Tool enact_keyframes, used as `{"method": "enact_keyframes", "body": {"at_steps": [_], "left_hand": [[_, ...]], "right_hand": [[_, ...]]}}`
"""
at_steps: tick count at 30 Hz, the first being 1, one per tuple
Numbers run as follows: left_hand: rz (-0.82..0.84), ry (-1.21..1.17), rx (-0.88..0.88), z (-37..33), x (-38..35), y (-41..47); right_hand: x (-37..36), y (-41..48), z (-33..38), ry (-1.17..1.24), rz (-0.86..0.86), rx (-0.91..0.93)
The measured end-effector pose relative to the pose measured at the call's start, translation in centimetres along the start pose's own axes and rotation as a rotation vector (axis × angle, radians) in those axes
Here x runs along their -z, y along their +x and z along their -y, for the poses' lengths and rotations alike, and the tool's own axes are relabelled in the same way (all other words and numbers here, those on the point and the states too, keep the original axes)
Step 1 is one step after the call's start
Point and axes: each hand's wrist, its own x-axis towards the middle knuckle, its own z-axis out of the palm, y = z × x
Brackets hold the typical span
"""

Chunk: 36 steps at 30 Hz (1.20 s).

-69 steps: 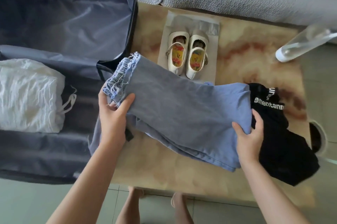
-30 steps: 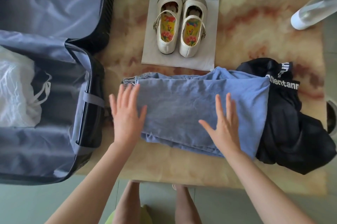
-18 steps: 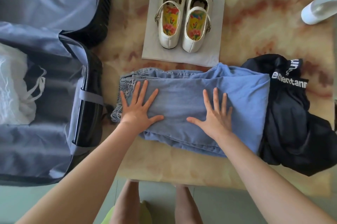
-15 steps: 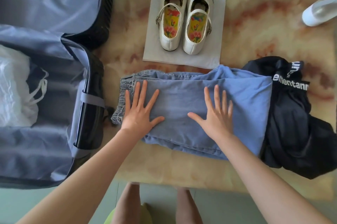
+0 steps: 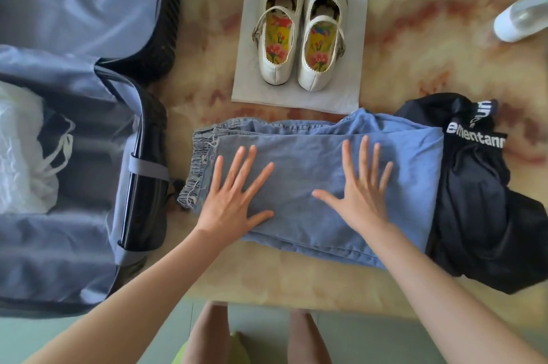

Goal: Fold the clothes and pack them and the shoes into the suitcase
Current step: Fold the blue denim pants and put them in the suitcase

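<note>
Pressing down on the folded blue jeans, lying as a thick rectangle in the middle of the tabletop, with frayed hem edges stacking up at the 9 o'clock end. Laying the left hand palm-down on the 9 o'clock half of the denim, fingers straight and fanning toward 1 o'clock, thumb stretching toward 3 o'clock; gripping nothing. Laying the right hand flat on the 3 o'clock half, fingers straight and pointing toward 12 o'clock, thumb reaching toward 9 o'clock; likewise released, only resting on the cloth. Reaching in with bare forearms from 7 and 5 o'clock.

Touching the 3 o'clock edge of the jeans: a crumpled black garment, showing white lettering reading "ementann", both ends disappearing into folds, plus a second white print above it, too creased for reading. Sitting at 12 o'clock from the jeans: cream strap shoes, side by side and touching, floral insoles facing up, resting on a grey sheet. Lying open at 9 o'clock, near the jeans: the suitcase, holding a crumpled white garment. Poking in at 2 o'clock: a clear bottle with a white end.
</note>
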Motion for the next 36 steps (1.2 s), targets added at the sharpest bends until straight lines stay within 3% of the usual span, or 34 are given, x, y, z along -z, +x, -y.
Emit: {"method": "enact_keyframes", "body": {"at_steps": [4, 9, 13, 16, 19, 25, 31, 36], "left_hand": [[0.086, 0.015, -0.003, 0.9, -1.1, -1.6], [0.234, 0.048, 0.028, 1.4, -2.0, -1.4], [0.162, -0.127, 0.036, 1.7, -0.4, -1.2], [-0.023, -0.392, 0.373, 3.2, 1.9, -0.3], [0.038, -0.662, 0.639, 5.0, 4.1, 1.6], [0.233, -0.602, 0.562, 8.9, 5.5, 6.5], [0.458, -0.539, 0.445, 11.1, 6.3, 8.9], [0.63, -0.592, 0.433, 10.9, 8.4, 9.4]], "right_hand": [[-3.3, -6.0, 2.3, -0.031, 0.127, 0.12], [-5.2, -7.0, 1.4, -0.047, 0.295, 0.098], [-3.4, -7.0, 2.3, 0.032, 0.309, 0.099], [-2.0, -7.0, 4.3, 0.2, 0.209, 0.081], [-1.2, -6.1, 7.6, 0.319, 0.104, 0.14], [-1.8, -7.0, 16.1, 0.313, 0.106, 0.241], [-4.3, -7.5, 18.7, 0.224, 0.226, 0.13], [-1.8, -7.5, 19.0, 0.562, 0.206, 0.012]]}}
